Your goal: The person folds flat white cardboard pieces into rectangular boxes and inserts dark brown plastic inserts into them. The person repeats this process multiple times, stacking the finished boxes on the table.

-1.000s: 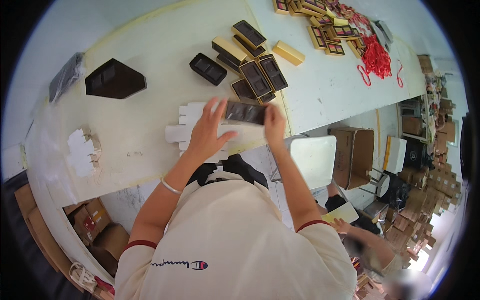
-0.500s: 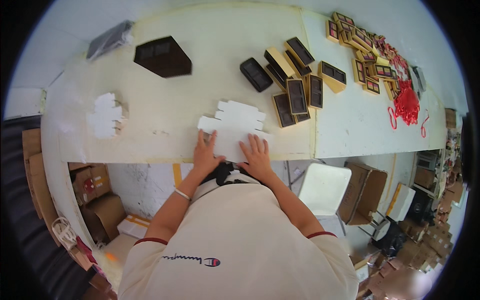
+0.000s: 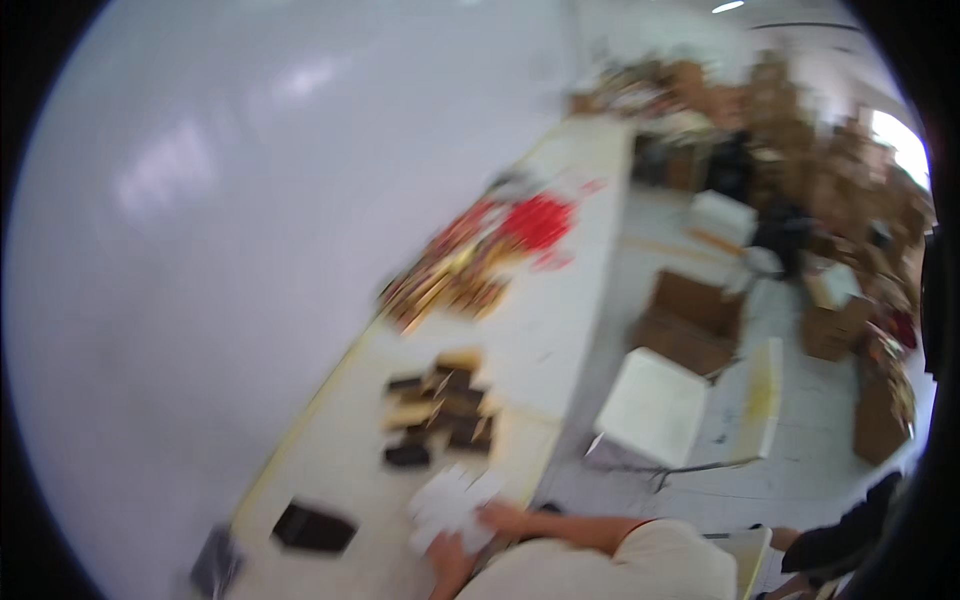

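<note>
In the head view, which is blurred, the white card (image 3: 448,500) lies on the table (image 3: 545,350) near its front edge, low in the middle. It is a flat piece with an uneven, notched outline. The left hand (image 3: 450,556) is on its lower edge, and the right hand (image 3: 505,518) touches its right side. The blur hides whether the fingers of either hand are spread or together, and I cannot tell whether they grip the card or only rest on it.

Just beyond the card is a cluster of gold and black boxes (image 3: 455,405), some lying against one another, with a small black tray (image 3: 408,456) at its near end. To the left of the card, apart from it, sits a dark angular block (image 3: 315,527), and beyond that, at the table's far-left edge, a grey wrapped pack (image 3: 217,563). Farther along the table are a heap of gold boxes (image 3: 440,285) and, beside it, a pile of red ribbon (image 3: 538,222).

To the right of the table stands a white chair (image 3: 652,405), with an open cardboard box (image 3: 690,320) on the floor behind it. At the lower right, another person's dark sleeve (image 3: 845,540) and hand (image 3: 782,538) come into view. Stacked cartons (image 3: 785,120) fill the back of the room.
</note>
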Demonstrator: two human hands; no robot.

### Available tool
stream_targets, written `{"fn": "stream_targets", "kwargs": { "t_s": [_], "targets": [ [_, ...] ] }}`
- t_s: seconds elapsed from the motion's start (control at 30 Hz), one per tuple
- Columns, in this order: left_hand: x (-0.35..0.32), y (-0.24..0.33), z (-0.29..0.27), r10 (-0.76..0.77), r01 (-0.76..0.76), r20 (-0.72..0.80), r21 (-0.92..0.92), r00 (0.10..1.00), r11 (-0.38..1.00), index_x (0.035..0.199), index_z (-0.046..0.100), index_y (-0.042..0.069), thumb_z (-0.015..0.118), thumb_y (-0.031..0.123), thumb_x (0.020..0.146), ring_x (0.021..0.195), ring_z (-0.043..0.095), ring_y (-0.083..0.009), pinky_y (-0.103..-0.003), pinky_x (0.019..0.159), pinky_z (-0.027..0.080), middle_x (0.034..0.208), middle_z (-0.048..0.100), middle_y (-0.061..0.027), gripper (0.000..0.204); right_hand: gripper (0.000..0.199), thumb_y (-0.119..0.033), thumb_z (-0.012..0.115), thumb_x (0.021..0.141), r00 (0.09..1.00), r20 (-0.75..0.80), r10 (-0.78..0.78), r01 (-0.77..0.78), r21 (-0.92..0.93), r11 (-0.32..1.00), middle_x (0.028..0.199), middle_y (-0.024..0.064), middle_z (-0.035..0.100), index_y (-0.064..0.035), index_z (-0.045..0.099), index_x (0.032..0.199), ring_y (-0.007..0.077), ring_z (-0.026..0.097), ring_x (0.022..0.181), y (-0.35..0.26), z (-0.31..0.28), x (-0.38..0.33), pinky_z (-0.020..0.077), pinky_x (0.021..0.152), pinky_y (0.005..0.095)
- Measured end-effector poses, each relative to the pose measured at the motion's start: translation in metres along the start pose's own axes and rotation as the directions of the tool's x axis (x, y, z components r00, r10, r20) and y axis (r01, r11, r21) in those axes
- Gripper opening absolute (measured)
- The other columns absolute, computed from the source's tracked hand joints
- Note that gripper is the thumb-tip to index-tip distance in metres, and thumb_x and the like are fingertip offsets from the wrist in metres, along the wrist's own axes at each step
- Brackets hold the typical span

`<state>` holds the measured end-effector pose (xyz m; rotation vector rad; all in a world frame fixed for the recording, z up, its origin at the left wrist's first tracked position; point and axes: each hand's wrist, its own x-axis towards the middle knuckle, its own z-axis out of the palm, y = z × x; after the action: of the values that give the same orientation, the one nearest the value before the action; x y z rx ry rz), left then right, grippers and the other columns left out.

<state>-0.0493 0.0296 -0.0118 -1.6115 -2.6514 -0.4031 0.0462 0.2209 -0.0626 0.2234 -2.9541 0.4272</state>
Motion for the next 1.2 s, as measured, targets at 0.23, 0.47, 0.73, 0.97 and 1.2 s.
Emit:
{"fn": "stream_targets", "kwargs": {
  "t_s": [0.23, 0.47, 0.73, 0.97, 1.2],
  "targets": [
    [0.018, 0.016, -0.012, -0.013, 0.025, 0.069, -0.176, 0.998, 0.984, 0.089, 0.069, 0.010, 0.075, 0.040, 0.064, 0.090, 0.055, -0.0383, -0.049, 0.080, 0.045, 0.094, 0.060, -0.0192, 0.040, 0.036, -0.024, 0.068, 0.073, 0.982, 0.179, -0.054, 0.035, 0.106, 0.994, 0.120, 0.0199, 0.055, -0.0019, 0.060, 0.100, 0.0363, 0.053, 0.111, 0.007, -0.049, -0.008, 0.0429, 0.093, 0.0438],
    [0.020, 0.004, -0.029, -0.230, 0.275, 0.154, -0.442, 0.961, 0.854, 0.080, 0.065, 0.005, 0.055, 0.023, 0.086, 0.077, 0.059, -0.0382, -0.047, 0.069, 0.045, 0.079, 0.062, -0.0193, 0.022, 0.012, -0.016, 0.052, 0.082, 0.982, 0.121, 0.146, -0.172, 0.245, 0.954, 0.078, 0.0153, 0.062, -0.0063, 0.059, 0.083, 0.0353, 0.061, 0.079, 0.000, -0.047, 0.017, 0.0491, 0.068, 0.0454],
    [0.027, -0.003, 0.005, -0.461, 0.498, 0.200, -0.463, 0.865, 0.734, 0.085, 0.061, 0.005, 0.053, 0.029, 0.090, 0.076, 0.060, -0.0357, -0.044, 0.065, 0.045, 0.081, 0.063, -0.0166, 0.026, 0.049, -0.023, 0.070, 0.072, 0.991, -0.105, 0.085, -0.069, 0.144, 0.987, 0.118, 0.0221, 0.053, -0.0077, 0.056, 0.117, 0.0374, 0.049, 0.114, -0.003, -0.052, 0.017, 0.0397, 0.096, 0.0448],
    [0.038, -0.018, -0.008, -0.458, 0.631, 0.437, -0.601, 0.774, 0.491, 0.088, 0.064, 0.005, 0.063, 0.027, 0.083, 0.084, 0.060, -0.0295, -0.040, 0.072, 0.047, 0.088, 0.064, -0.0114, 0.023, 0.036, -0.012, 0.054, 0.076, 0.991, -0.086, -0.103, 0.105, 0.027, 0.994, 0.107, 0.0101, 0.053, -0.0066, 0.059, 0.111, 0.0259, 0.051, 0.103, -0.014, -0.080, 0.012, 0.0401, 0.088, 0.0417],
    [0.020, 0.020, -0.045, -0.226, 0.186, -0.141, -0.251, 0.964, 0.950, 0.082, 0.064, 0.009, 0.068, 0.024, 0.076, 0.096, 0.054, -0.0252, -0.037, 0.077, 0.045, 0.096, 0.058, -0.0037, 0.016, 0.026, -0.006, 0.054, 0.074, 0.995, -0.081, -0.061, 0.075, 0.181, 0.981, 0.093, 0.0082, 0.054, -0.0046, 0.060, 0.099, 0.0258, 0.053, 0.089, -0.007, -0.070, 0.016, 0.0424, 0.079, 0.0374]
  ]
}}
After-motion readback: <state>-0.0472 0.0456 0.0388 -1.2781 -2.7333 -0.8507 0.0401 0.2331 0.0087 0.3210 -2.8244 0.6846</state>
